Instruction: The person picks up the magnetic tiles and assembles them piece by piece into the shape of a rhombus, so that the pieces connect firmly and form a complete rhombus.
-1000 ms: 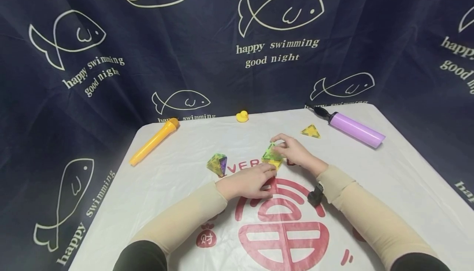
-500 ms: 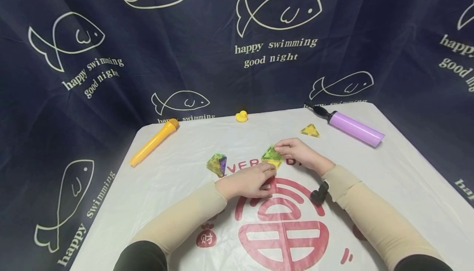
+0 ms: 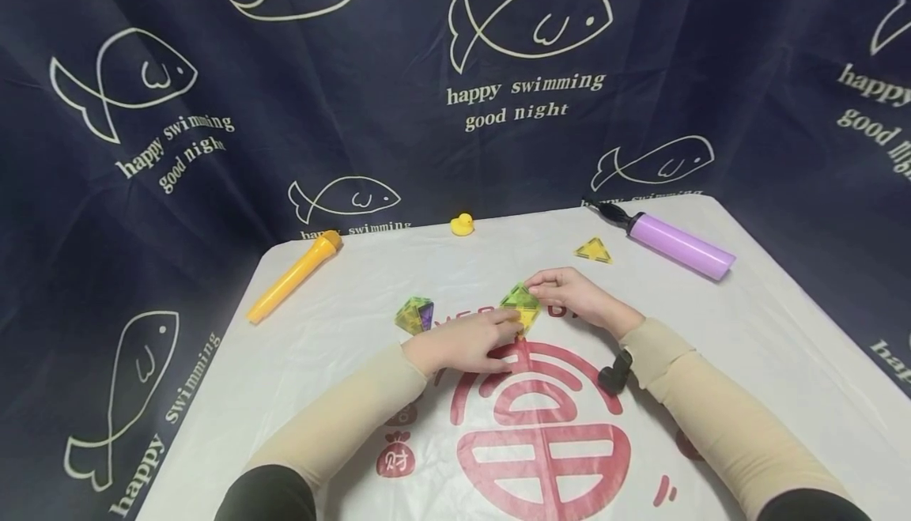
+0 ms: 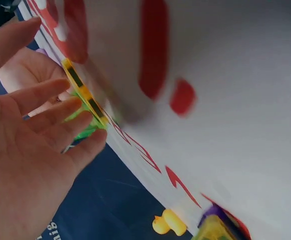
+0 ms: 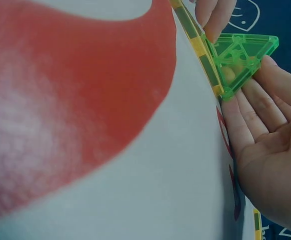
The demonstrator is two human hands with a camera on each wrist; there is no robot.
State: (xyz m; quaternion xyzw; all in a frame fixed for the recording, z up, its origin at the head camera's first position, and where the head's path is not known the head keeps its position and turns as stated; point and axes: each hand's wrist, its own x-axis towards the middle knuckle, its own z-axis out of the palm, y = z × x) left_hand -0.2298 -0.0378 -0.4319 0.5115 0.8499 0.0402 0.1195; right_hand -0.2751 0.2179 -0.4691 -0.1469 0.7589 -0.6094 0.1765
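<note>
A green triangular magnetic tile (image 3: 518, 296) stands tilted up along one edge of a yellow magnetic tile (image 3: 527, 319) on the table. My right hand (image 3: 575, 296) holds the green tile's far corner; in the right wrist view, the thumb is at its tip and the fingers (image 5: 265, 107) lie behind it. My left hand (image 3: 463, 341) reaches in from the near left, its fingertips touching the yellow tile. Those fingers (image 4: 60, 107) look loosely extended in the left wrist view. Left of the hands sits a gem-shaped block of green, yellow and purple tiles (image 3: 411, 315).
A loose yellow triangular tile (image 3: 594, 251) lies at the back right, near a purple hand pump (image 3: 679, 246). At the back edge stands a yellow rubber duck (image 3: 462, 224). An orange toy microphone (image 3: 295, 276) lies far left. Behind the white table (image 3: 342, 284) hangs a dark curtain.
My right hand has drawn back to the right, its fingers no longer reaching over the green tile's top. The left hand has shifted slightly left, uncovering more of the yellow tile.
</note>
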